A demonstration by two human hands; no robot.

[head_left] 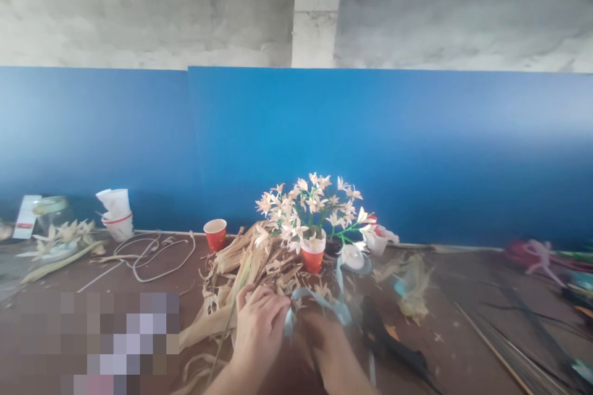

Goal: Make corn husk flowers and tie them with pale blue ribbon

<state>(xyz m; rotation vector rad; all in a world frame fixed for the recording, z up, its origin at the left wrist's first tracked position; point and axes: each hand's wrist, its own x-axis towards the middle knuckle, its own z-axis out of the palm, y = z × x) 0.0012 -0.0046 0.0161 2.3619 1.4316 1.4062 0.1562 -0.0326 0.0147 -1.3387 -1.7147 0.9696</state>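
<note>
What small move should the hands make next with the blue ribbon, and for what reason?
Probably draw the loose ribbon straight with the right hand: the left hand pinches one part of it, while the rest curves slackly toward the flowers.

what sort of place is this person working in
Probably a small handicraft workshop: star-shaped, cream-white flowers on green stems and loose, dry tan husk-like strips crowd a brown tabletop, and a bare grey concrete wall rises behind.
</note>
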